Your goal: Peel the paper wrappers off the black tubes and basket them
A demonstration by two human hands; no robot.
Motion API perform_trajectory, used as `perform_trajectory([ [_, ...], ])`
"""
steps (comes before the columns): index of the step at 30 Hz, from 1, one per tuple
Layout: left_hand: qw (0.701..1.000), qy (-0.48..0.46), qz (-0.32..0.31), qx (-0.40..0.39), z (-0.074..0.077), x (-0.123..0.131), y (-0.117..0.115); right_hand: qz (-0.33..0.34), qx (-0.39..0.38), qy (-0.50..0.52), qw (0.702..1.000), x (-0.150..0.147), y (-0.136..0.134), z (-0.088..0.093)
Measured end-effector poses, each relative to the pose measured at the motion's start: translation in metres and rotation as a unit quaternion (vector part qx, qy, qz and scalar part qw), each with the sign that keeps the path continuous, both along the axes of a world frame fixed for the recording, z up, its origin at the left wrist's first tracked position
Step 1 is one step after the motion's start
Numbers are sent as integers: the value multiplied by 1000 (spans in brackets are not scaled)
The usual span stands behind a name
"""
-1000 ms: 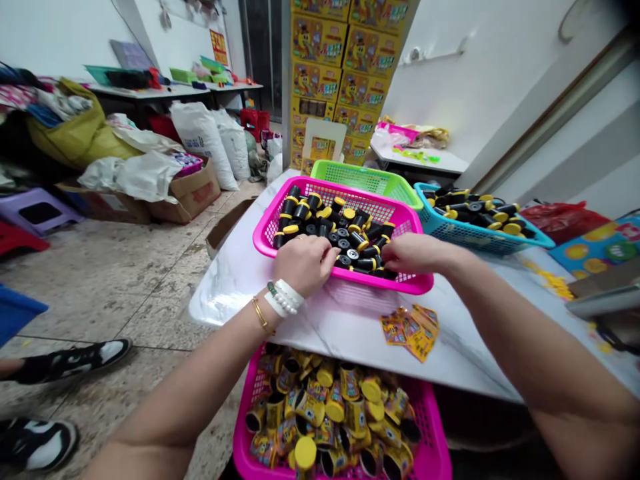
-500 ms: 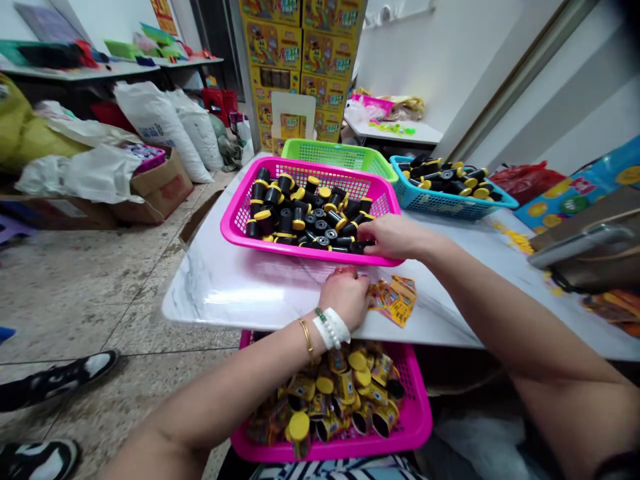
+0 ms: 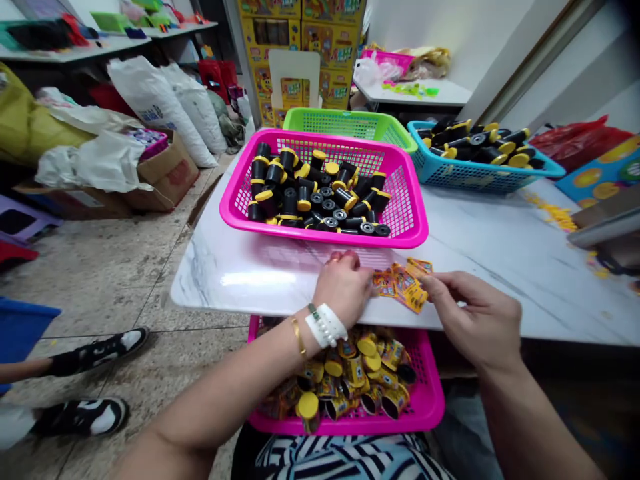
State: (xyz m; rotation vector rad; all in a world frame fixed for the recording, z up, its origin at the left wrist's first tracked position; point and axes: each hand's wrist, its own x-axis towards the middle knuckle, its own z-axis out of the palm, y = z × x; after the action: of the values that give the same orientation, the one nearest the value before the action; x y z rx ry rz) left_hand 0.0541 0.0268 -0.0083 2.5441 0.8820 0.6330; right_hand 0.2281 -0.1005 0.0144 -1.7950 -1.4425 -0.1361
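Observation:
My left hand [image 3: 344,285] rests on the white marbled table [image 3: 240,267] with its fingers curled; what they hold, if anything, is hidden. Beside it lie several orange printed labels [image 3: 407,288], fanned out and overlapping. From the right, my right hand [image 3: 475,319] pinches the edge of a label between thumb and forefinger. Behind both hands stands a pink basket [image 3: 416,223] of black cylinders with yellow caps [image 3: 304,197]. Below the table edge, a second pink basket [image 3: 431,407] holds similar pieces wrapped in orange labels [image 3: 355,373].
A green basket [image 3: 350,120] and a blue basket [image 3: 467,172] of black cylinders stand at the back. Yellow boxes [image 3: 330,40] are stacked behind. Yellow bits [image 3: 555,212] lie at the right. Another person's shoes [image 3: 95,352] are on the floor at left, near sacks [image 3: 155,110].
My right hand has come out of the upper pink basket and moved down to the labels. My left hand has stayed at about the same spot on the table.

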Motion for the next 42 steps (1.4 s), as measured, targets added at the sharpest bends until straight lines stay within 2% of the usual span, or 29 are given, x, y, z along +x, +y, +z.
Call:
perform_trajectory([
  [3, 997, 68, -24, -10, 2, 15, 1, 22, 4, 20, 1000, -1, -3, -9],
  [7, 997, 77, 13, -5, 5, 24, 0, 18, -1, 11, 1000, -2, -5, -15],
  [11, 995, 101, 0, 19, 1, 32, 3, 31, -2, 33, 999, -7, -1, -17],
  [13, 997, 70, 9, 23, 0, 32, 3, 35, 15, 47, 998, -10, -1, -17],
  [15, 1000, -4, 21, 23, 2, 24, -2, 27, 17, 99, 995, -15, -2, -17],
  [16, 998, -55, -3, 27, 4, 18, -6, 28, 9, 150, 988, -18, -2, -16],
  [18, 988, -131, -54, 58, 10, 3, -15, 63, -32, 291, 954, -26, 0, -15],
  [20, 981, -158, -80, 83, 18, -13, -25, 125, -82, 424, 893, -36, 5, -11],
  [22, 978, -172, -82, 85, 24, -27, -33, 165, -116, 491, 848, -49, 11, -7],
  [23, 978, -180, -69, 78, 27, -33, -36, 171, -125, 499, 840, -55, 14, -4],
  [26, 979, -203, 5, 16, 32, -47, -44, 171, -117, 463, 862, -69, 18, -1],
  [28, 971, -216, 51, -86, 29, -54, -45, 174, -108, 408, 889, -75, 20, -4],
  [29, 958, -226, 66, -164, 27, -58, -45, 178, -107, 377, 903, -77, 21, -7],
  [31, 898, -263, 81, -344, 21, -64, -45, 184, -104, 317, 924, -81, 23, -15],
  [33, 824, -299, 88, -473, 16, -69, -46, 179, -93, 276, 940, -87, 26, -22],
  [35, 777, -311, 88, -540, 12, -72, -49, 164, -77, 255, 950, -92, 27, -27],
  [36, 768, -311, 87, -553, 11, -74, -50, 160, -71, 252, 952, -95, 28, -28],
  [38, 777, -311, 95, -539, 8, -77, -49, 164, -72, 262, 948, -97, 29, -26],
  [42, 836, -286, 96, -459, 6, -82, -41, 220, -141, 312, 914, -94, 31, -18],
])
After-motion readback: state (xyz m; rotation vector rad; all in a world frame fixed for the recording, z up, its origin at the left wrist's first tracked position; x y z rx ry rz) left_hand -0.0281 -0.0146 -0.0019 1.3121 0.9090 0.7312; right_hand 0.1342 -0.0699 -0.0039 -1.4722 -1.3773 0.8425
